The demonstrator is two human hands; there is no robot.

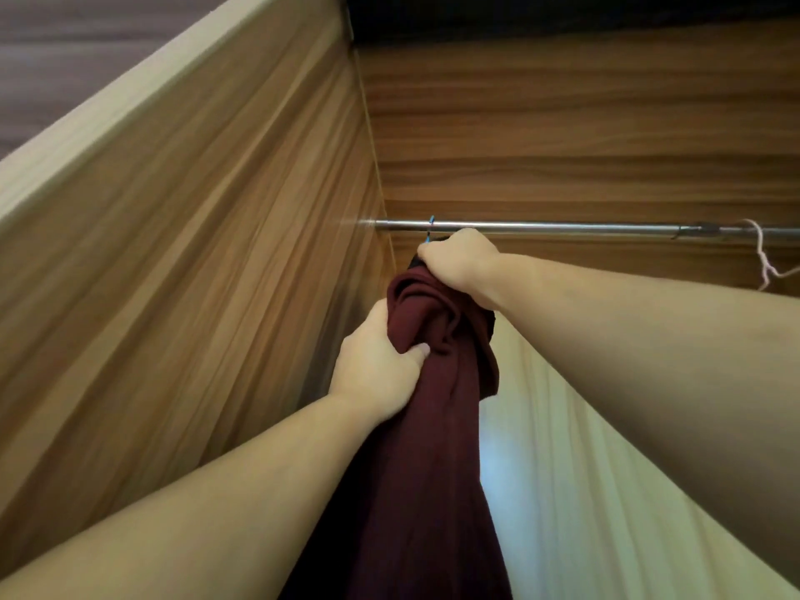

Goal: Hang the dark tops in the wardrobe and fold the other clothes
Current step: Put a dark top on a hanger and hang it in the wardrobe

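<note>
Maroon top [433, 404], soft knit, bunched and wrinkled at its upper end, hangs with its long axis near vertical, upper end just under the rail [541, 227], lower end running out of the bottom of the view. Blue hanger hook [430, 227] sits over the rail close to the left wall; the rest of the hanger is hidden, so can't tell how the top sits on it. Right hand [459, 259] is curled tight around the bunched fabric at the top, just below the rail. Left hand [381, 365] grips the fabric lower down, thumb pressed into a fold. Rail is a round polished metal tube, horizontal, fixed into the wardrobe side panel [195, 253]. Panels are wood-grain laminate, flat, matte. Pale pink string [764, 262] loops off the rail far right. Cream fabric [562, 469] hangs behind the top.
</note>
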